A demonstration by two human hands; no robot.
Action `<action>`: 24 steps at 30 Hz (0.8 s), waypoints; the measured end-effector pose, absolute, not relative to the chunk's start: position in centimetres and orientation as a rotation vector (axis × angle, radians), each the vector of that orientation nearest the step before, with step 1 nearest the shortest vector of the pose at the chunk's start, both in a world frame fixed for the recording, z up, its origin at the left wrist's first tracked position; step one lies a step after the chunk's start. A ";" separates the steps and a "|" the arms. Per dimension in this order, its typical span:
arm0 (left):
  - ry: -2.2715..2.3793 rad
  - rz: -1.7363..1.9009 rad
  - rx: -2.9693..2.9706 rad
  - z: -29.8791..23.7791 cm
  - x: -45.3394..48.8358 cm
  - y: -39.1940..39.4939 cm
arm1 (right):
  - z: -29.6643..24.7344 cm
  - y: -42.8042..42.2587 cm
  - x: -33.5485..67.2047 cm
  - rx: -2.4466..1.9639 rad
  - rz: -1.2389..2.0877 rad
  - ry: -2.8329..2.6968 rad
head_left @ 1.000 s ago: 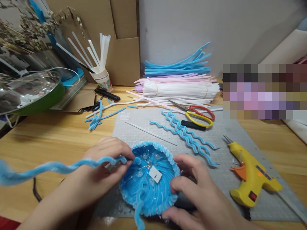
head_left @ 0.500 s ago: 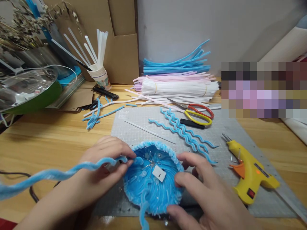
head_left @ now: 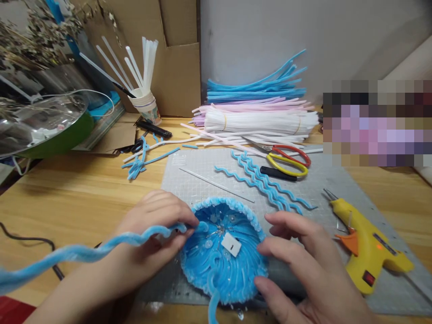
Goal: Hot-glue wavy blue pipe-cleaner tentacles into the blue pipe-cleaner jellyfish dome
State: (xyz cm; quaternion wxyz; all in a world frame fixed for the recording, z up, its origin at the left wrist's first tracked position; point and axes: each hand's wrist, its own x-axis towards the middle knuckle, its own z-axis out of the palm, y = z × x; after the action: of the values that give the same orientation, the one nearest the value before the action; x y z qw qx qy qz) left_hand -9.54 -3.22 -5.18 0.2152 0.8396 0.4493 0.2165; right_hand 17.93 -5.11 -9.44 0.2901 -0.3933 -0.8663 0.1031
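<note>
A blue bowl-shaped piece made of pipe cleaners (head_left: 243, 270) lies hollow side up, with a fluffy rim. Inside it are a small white block (head_left: 231, 244), fine wires and clear glue blobs. My left hand (head_left: 158, 220) pinches a wavy blue pipe cleaner (head_left: 101, 246) close to its curled end, which sits at the bowl's inner left side. A second wavy pipe cleaner (head_left: 213, 281) runs from inside the bowl over the near rim. My right hand (head_left: 297, 265) is at the bowl's right edge, fingers apart and curved, holding nothing; whether a fingertip touches the rim is hard to tell.
On the grey cutting mat (head_left: 202, 162) lie a thin rod (head_left: 216, 185), several wavy blue pipe cleaners (head_left: 266, 184), scissors (head_left: 286, 166) and a yellow glue gun (head_left: 367, 247). Pipe cleaner bundles (head_left: 259, 121) are stacked behind. A cup of glue sticks (head_left: 146, 105) stands back left.
The view has shifted, so most things appear slightly further right. My right hand has eased back a little from the bowl's rim. My left hand keeps its pinch on the wavy pipe cleaner.
</note>
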 end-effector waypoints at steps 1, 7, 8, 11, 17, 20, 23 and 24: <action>1.232 0.585 2.340 -5.0 -9.5 -3.3 | -9.4 -5.1 17.9 -1.049 0.274 -2.311; 1.250 0.504 2.384 -4.5 -9.5 -3.5 | -9.3 -5.3 17.8 -1.022 0.275 -2.335; 1.245 0.493 2.399 -4.6 -9.5 -3.5 | -9.4 -5.3 17.8 -1.016 0.279 -2.342; 1.227 0.477 2.427 -4.7 -9.5 -3.5 | -9.4 -5.3 17.8 -1.010 0.287 -2.342; 1.151 0.432 2.475 -5.5 -9.7 -3.4 | -9.6 -5.1 17.5 -1.005 0.310 -2.348; 1.147 0.479 2.505 -6.1 -9.7 -3.3 | -9.7 -5.1 17.6 -0.994 0.320 -2.355; 1.151 0.476 2.521 -6.5 -9.6 -3.2 | -9.7 -5.1 17.6 -0.996 0.329 -2.351; 1.159 0.469 2.520 -6.6 -9.6 -3.2 | -9.7 -5.0 17.6 -0.997 0.331 -2.350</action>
State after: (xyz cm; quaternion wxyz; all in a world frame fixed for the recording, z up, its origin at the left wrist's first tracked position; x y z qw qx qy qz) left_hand -9.59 -3.22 -6.57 0.1636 0.8837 0.4064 0.1645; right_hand 17.59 -5.04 -9.70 0.2799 -0.3717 -0.8765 0.1235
